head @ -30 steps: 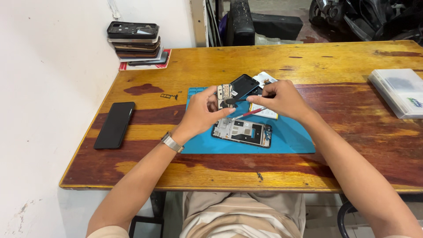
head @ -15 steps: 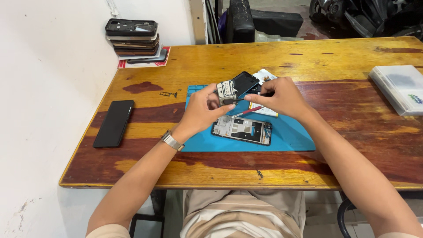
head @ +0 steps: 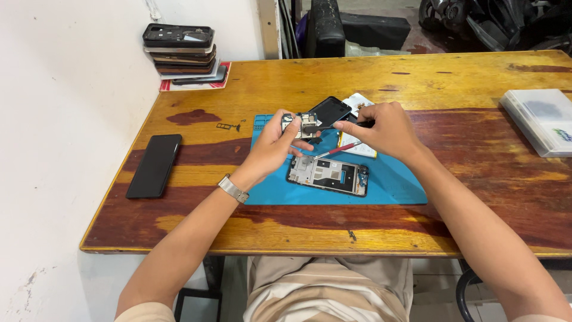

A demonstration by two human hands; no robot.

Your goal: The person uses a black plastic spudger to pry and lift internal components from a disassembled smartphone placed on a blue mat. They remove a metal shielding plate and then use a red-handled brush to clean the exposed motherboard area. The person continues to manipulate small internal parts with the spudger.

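Note:
My left hand [head: 271,149] holds a small circuit board [head: 300,124] up above a blue work mat [head: 393,182]. My right hand [head: 384,128] pinches thin black tweezers [head: 333,126] whose tip touches the board. Below the hands an opened phone frame [head: 329,175] lies flat on the mat, showing its inner parts. A red-handled tool [head: 338,149] rests just above the frame. A dark phone part [head: 328,111] lies at the mat's far edge, beside a white card [head: 359,102].
A black phone [head: 154,164] lies face down at the table's left. A stack of phone frames [head: 180,49] stands at the far left corner. A clear plastic box [head: 540,119] sits at the right. Small metal bits [head: 229,126] lie left of the mat.
Both hands stay above the mat with the board between them; the right hand's tweezers have closed in slightly on the board.

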